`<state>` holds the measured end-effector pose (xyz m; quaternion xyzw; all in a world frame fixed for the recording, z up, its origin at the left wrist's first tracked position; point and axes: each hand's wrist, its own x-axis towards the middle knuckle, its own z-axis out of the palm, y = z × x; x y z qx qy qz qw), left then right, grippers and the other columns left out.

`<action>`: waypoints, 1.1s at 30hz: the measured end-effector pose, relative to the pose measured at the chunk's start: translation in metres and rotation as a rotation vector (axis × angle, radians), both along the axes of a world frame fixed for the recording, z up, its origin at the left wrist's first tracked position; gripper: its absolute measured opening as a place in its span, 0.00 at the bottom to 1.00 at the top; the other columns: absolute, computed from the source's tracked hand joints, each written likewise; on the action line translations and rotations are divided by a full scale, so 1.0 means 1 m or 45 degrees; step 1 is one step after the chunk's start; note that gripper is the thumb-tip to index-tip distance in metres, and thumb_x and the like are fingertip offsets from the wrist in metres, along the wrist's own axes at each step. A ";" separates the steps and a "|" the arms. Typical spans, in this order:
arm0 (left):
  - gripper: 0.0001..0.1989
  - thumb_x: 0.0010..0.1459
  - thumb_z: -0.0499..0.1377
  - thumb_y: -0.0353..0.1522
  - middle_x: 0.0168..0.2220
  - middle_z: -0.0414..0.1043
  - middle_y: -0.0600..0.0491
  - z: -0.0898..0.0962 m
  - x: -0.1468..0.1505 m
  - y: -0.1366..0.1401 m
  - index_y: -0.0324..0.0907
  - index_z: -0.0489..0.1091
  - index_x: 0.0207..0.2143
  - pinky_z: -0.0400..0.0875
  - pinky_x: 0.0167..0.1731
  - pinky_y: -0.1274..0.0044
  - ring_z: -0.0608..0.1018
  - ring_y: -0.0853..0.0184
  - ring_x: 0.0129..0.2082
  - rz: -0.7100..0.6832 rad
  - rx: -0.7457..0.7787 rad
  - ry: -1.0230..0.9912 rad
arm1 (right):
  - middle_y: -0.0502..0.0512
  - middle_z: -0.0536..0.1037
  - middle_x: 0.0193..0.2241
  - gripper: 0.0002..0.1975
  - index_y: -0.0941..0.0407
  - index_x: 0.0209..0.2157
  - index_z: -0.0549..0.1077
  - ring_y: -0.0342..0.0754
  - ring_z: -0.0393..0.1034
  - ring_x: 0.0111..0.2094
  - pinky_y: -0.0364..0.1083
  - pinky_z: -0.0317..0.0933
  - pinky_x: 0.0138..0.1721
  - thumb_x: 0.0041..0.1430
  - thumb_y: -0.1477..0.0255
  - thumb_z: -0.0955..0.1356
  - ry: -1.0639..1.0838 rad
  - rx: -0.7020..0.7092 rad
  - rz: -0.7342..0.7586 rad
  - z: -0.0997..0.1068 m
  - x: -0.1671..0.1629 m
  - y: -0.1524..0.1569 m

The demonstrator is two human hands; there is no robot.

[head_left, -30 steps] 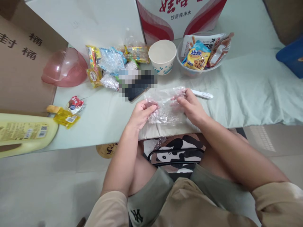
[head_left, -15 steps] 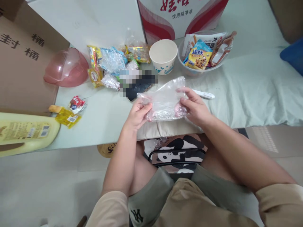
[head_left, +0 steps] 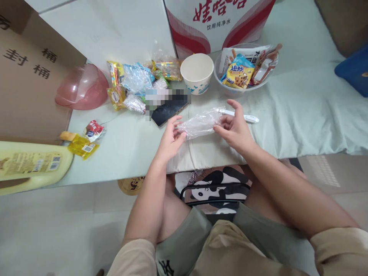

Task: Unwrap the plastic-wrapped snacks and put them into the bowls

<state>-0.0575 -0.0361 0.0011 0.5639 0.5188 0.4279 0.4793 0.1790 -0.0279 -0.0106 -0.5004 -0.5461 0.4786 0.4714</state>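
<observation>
A clear plastic bag [head_left: 199,123], folded into a narrow strip, lies across the space between my hands above the table edge. The fingertips and thumb of my left hand [head_left: 171,137] close on its left end. At the other end, my right hand [head_left: 235,128] pinches the plastic between thumb and bent fingers, its index finger raised. Just behind the right hand, partly covered by it, is a slim white tool [head_left: 251,118], its kind unclear. A dark phone [head_left: 169,110], partly blurred out, rests beyond my left hand.
Behind the hands stand a paper tub [head_left: 197,73] and a clear bowl [head_left: 247,85] of snack packets. Several wrappers [head_left: 137,78] are heaped left of the tub. A pink translucent bowl [head_left: 82,89], yellow jug [head_left: 34,165] and cartons [head_left: 31,96] occupy the left and back.
The bag was spread taller between my hands and is now collapsed into a narrow strip. Both hands have shifted slightly, and the right index finger has lifted off the plastic.
</observation>
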 end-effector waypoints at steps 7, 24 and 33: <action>0.03 0.59 0.63 0.32 0.25 0.66 0.58 0.004 0.002 -0.005 0.43 0.72 0.35 0.66 0.29 0.79 0.68 0.72 0.25 0.231 0.053 0.208 | 0.55 0.78 0.36 0.05 0.51 0.30 0.65 0.53 0.73 0.41 0.55 0.67 0.46 0.55 0.71 0.68 -0.402 0.444 -0.218 0.018 -0.002 -0.006; 0.25 0.44 0.75 0.48 0.36 0.79 0.53 0.006 0.026 -0.017 0.44 0.77 0.40 0.75 0.40 0.75 0.79 0.68 0.35 -0.126 -0.213 -0.472 | 0.56 0.78 0.42 0.19 0.52 0.44 0.68 0.50 0.74 0.41 0.51 0.70 0.43 0.55 0.61 0.74 -0.105 0.251 0.059 0.015 -0.015 -0.027; 0.17 0.50 0.70 0.41 0.43 0.78 0.51 0.014 0.008 -0.013 0.44 0.74 0.40 0.73 0.44 0.75 0.79 0.66 0.43 -0.121 -0.149 -0.496 | 0.47 0.71 0.23 0.15 0.53 0.28 0.68 0.42 0.62 0.23 0.45 0.57 0.25 0.55 0.59 0.74 -0.139 0.116 0.169 0.038 -0.009 -0.027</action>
